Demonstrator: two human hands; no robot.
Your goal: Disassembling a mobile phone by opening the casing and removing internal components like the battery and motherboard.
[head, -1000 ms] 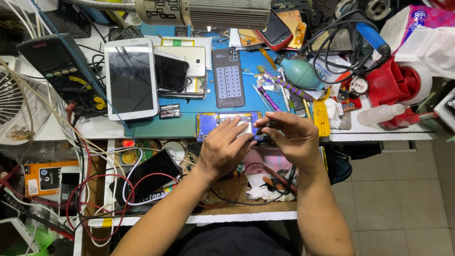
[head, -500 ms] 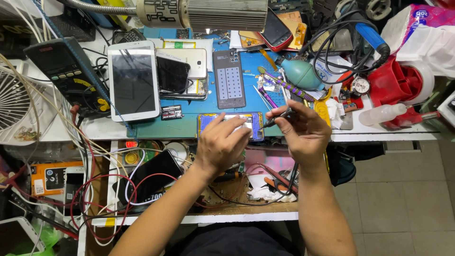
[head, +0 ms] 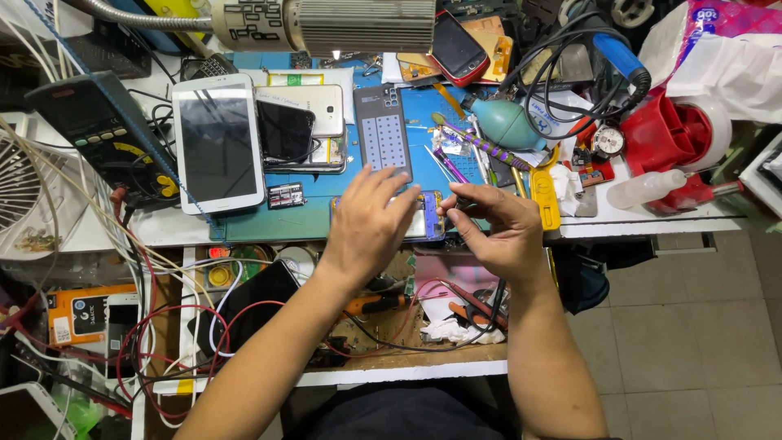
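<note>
Left hand [head: 371, 224] is pressed flat on the opened phone [head: 429, 218] at the blue mat's [head: 269, 220] front edge; right hand [head: 497, 228] pinches a small dark tool [head: 463, 203]. Looks mid-repair, phone's still apart.

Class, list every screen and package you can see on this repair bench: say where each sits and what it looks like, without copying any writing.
White tablet: left of the blue mat, upright rectangle, dark blank screen.
Black phone: right of the tablet, dark screen, overlapping a pale gold phone.
Red-edged phone: top centre, tilted, dark screen.
Orange box: lower left shelf, flat, black panel.
Tissue pack: top right, white and pink wrapper.
</note>
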